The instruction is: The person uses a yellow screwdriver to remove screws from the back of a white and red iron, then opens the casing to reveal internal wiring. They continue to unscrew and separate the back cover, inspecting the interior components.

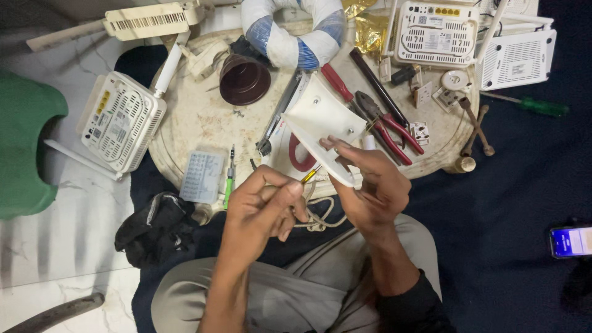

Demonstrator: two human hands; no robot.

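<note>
My right hand holds a white plastic cover, tilted up over the front edge of a round white stool top. My left hand grips a small screwdriver with a yellow handle, its tip pointing at the lower edge of the cover. A coil of pale cord hangs between my hands, above my lap.
On the stool top lie red-handled pliers, a red-handled screwdriver, a brown cup, a green-tipped tester and small switch parts. White routers ring it. A phone glows at right; a green seat stands at left.
</note>
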